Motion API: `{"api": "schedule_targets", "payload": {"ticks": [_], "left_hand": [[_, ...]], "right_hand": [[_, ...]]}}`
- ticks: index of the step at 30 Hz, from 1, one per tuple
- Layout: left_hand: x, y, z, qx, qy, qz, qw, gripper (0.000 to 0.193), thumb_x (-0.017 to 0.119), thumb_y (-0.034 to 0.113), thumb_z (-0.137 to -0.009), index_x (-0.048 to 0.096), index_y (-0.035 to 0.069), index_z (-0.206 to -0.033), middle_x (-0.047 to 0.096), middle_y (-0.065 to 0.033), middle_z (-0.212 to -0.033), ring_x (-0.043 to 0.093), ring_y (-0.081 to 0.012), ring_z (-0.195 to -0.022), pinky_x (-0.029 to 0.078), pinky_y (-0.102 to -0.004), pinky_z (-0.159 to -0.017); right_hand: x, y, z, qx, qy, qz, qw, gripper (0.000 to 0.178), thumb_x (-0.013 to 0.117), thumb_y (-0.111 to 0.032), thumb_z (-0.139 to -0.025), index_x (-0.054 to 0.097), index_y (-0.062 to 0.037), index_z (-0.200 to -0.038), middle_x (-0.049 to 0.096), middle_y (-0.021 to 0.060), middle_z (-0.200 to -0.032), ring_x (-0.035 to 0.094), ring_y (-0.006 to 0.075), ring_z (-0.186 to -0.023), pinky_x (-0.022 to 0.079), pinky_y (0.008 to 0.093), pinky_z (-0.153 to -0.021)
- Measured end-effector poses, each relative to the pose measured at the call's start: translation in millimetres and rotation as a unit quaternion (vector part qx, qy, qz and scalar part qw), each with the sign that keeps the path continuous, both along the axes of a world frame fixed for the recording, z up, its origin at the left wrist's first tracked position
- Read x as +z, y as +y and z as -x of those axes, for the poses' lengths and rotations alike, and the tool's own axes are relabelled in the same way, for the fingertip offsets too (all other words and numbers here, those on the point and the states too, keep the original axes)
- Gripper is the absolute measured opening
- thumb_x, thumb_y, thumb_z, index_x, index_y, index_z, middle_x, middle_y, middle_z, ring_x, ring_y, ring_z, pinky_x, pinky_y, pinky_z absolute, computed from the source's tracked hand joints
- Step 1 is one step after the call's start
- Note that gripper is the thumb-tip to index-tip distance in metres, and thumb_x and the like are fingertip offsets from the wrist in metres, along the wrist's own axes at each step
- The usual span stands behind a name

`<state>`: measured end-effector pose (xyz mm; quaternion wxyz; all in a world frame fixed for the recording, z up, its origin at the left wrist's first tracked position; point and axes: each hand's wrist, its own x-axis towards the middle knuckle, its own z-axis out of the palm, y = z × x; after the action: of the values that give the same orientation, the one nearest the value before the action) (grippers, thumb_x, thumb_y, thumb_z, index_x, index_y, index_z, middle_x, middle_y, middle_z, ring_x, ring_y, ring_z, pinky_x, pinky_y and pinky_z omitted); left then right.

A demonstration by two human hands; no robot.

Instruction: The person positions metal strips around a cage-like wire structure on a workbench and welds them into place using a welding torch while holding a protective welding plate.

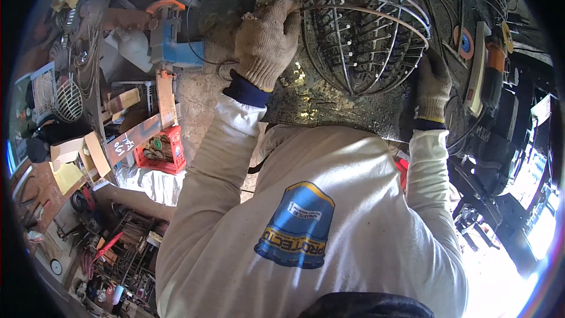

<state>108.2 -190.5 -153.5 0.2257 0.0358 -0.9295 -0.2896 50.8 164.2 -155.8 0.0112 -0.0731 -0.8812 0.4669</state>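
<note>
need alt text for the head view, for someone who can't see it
Two gloved hands hold a domed wire cage on a grimy metal workbench: the left hand grips its rim, the right hand steadies its far side. White sleeves come in from below; an angle grinder lies to the right, a red crate lower left.

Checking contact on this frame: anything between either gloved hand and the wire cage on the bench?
Nothing visible. The left hand grips the wire cage at its left rim, and the right hand rests against its lower right side. Both wear work gloves; no other object lies between hands and cage.
</note>
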Motion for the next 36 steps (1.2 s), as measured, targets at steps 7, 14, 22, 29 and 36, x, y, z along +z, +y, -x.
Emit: {"api": "schedule_targets", "payload": {"ticks": [7, 14, 22, 29, 36], "left_hand": [[6.8, 4.5, -1.7, 0.019, -0.024, 0.014, 0.999, 0.016, 0.071, 0.019, -0.092, 0.071, 0.013, -0.106, 0.077, -0.009, -0.097, 0.075, -0.0314, -0.085, 0.059, -0.0378, -0.07], [3.7, 2.2, -0.2, 0.003, -0.034, 0.017, 0.999, 0.017, 0.072, 0.019, -0.092, 0.071, 0.013, -0.107, 0.076, -0.0081, -0.099, 0.074, -0.0307, -0.087, 0.058, -0.0382, -0.071], [-4.3, 0.8, 1.8, -0.013, 0.017, 0.011, 1.0, 0.015, 0.072, 0.024, -0.09, 0.072, 0.017, -0.104, 0.076, -0.0078, -0.089, 0.073, -0.0314, -0.077, 0.058, -0.0423, -0.067], [2.1, 3.6, 0.3, 0.002, -0.024, 0.009, 1.0, 0.014, 0.073, 0.017, -0.091, 0.072, 0.011, -0.103, 0.076, -0.0091, -0.095, 0.075, -0.0288, -0.084, 0.058, -0.0365, -0.069], [4.5, 10.8, 3.3, 0.011, -0.039, -0.026, 0.999, 0.014, 0.075, 0.019, -0.09, 0.074, 0.01, -0.1, 0.076, -0.011, -0.093, 0.075, -0.0292, -0.083, 0.057, -0.0357, -0.068]], "right_hand": [[10.9, -8.4, -1.3, 0.003, 0.014, -0.037, 0.999, 0.037, 0.068, -0.03, -0.096, 0.072, -0.0063, -0.123, 0.075, 0.0134, -0.116, 0.07, 0.0193, -0.106, 0.052, 0.0326, -0.096], [20.8, -17.3, -3.5, -0.011, 0.026, -0.034, 0.999, 0.034, 0.069, -0.026, -0.097, 0.073, -0.0044, -0.122, 0.076, 0.0116, -0.113, 0.07, 0.0174, -0.101, 0.053, 0.0309, -0.092], [18.0, -14.0, -2.3, -0.017, 0.028, -0.035, 0.999, 0.035, 0.069, -0.027, -0.096, 0.072, -0.0033, -0.122, 0.076, 0.0118, -0.113, 0.069, 0.0163, -0.101, 0.053, 0.0306, -0.091], [8.3, -9.0, 0.6, -0.01, 0.018, -0.027, 0.999, 0.035, 0.07, -0.028, -0.095, 0.073, -0.0051, -0.121, 0.076, 0.0136, -0.113, 0.071, 0.0196, -0.101, 0.053, 0.0321, -0.092], [19.9, -17.5, -4.7, -0.023, -0.008, 0.023, 0.999, 0.033, 0.069, -0.024, -0.097, 0.071, -0.0038, -0.122, 0.075, 0.0113, -0.11, 0.069, 0.018, -0.096, 0.054, 0.0311, -0.088]]}}
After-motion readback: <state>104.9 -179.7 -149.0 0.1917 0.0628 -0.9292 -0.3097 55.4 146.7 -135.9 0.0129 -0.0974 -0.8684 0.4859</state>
